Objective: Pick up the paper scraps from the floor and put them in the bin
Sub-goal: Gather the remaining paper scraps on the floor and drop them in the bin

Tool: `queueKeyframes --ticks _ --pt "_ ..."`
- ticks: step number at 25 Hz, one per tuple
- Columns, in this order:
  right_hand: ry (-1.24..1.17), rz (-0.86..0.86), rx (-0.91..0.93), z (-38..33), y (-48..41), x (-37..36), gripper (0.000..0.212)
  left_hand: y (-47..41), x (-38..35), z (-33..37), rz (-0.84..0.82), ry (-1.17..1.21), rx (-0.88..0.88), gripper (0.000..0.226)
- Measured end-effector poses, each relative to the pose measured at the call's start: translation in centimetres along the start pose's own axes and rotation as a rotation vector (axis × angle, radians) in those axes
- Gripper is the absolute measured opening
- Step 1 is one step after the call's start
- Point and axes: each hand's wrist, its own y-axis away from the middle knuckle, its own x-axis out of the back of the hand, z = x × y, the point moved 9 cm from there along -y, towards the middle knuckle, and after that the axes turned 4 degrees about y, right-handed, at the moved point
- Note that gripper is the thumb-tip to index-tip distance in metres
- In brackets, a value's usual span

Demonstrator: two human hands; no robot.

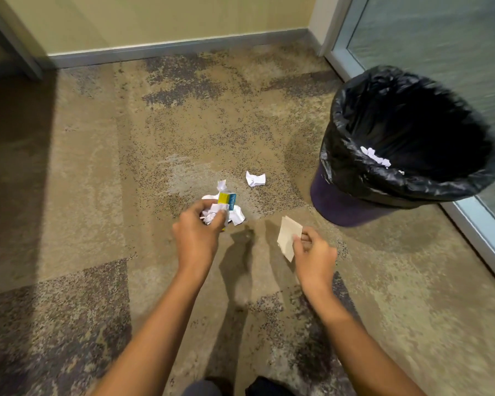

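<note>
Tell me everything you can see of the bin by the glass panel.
The bin is round, with a dark purple body that looks like plastic. A glossy, wrinkled black liner fills it and folds over the rim. It stands upright and open on the carpet, beside the glass panel. Crumpled white paper lies inside against the near wall. The left hand and right hand are clear of it.

head cam | looks forward-down | wide, near carpet (97, 195)
</note>
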Motion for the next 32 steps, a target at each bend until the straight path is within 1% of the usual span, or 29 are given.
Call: queueKeyframes --ticks 3,5,7,8,10,12,13,15,16,18,20,21,22,24,26,27,29,30,32 --pt "-0.231 0.266 0.059 -2.7 0.2 7.1 0.018 1.1 -2.9 6.8 -0.095 0.162 -0.099 0.008" --pt "-0.376 0.433 0.098 -4.0 -0.7 11.6 0.015 1.8 -4.8 12.4 -0.132 0.18 -0.214 0.014" --pt "-0.501 0.556 0.107 -4.4 -2.5 15.4 0.013 2.0 -7.6 17.2 -0.194 0.216 -0.284 0.02" --pt "-0.55 0.615 0.093 -4.2 -3.6 17.0 0.012 1.9 -9.3 19.1 -0.224 0.237 -0.297 0.023" --pt "-0.581 0.711 -0.004 -2.7 -6.2 19.2 0.01 1.9 -12.6 22.6 -0.274 0.254 -0.324 0.024" --pt "-0.54 0.703 -0.136 -0.5 -9.4 20.1 0.01 2.1 -15.9 25.1 -0.333 0.205 -0.356 0.026" --pt "-0.522 0.659 -0.181 0.4 -10.9 20.1 0.017 2.4 -17.6 25.8 -0.39 0.133 -0.364 0.03" --pt "-0.487 0.531 -0.231 1.4 -13.1 19.7 0.045 2.9 -20.7 25.8 -0.543 -0.056 -0.365 0.043" --pt "-0.458 0.459 -0.233 1.3 -13.5 19.5 0.051 3.1 -21.8 25.4 -0.608 -0.12 -0.371 0.049" --pt "-0.375 0.391 -0.197 1.0 -13.3 19.2 0.045 3.7 -22.4 24.4 -0.677 -0.172 -0.414 0.052" --pt "-0.336 0.451 -0.075 -0.2 -11.3 19.8 0.038 4.6 -21.9 23.8 -0.716 -0.144 -0.479 0.046" --pt "-0.318 0.512 0.007 -1.1 -9.8 20.0 0.036 5.0 -21.2 23.6 -0.708 -0.097 -0.509 0.042" --pt "-0.284 0.568 0.091 -1.9 -8.4 20.0 0.035 5.1 -20.1 23.3 -0.659 -0.022 -0.531 0.038" --pt "-0.2 0.638 0.277 -4.0 -5.6 19.1 0.036 4.3 -16.7 22.0 -0.461 0.136 -0.55 0.028" --pt "-0.132 0.633 0.452 -5.9 -3.1 17.0 0.037 3.4 -13.5 18.6 -0.274 0.225 -0.534 0.023" --pt "-0.095 0.615 0.53 -6.6 -2.0 15.6 0.037 3.0 -12.2 16.3 -0.216 0.238 -0.513 0.022" --pt "-0.042 0.522 0.639 -7.2 -1.2 11.4 0.036 1.4 -10.6 10.3 -0.155 0.18 -0.425 0.019" --pt "-0.027 0.45 0.662 -7.2 -1.2 8.9 0.037 0.4 -10.1 6.9 -0.142 0.116 -0.369 0.018" --pt "-0.019 0.287 0.664 -6.9 -1.7 3.6 0.039 -1.9 -9.1 0.4 -0.124 -0.086 -0.29 0.02"
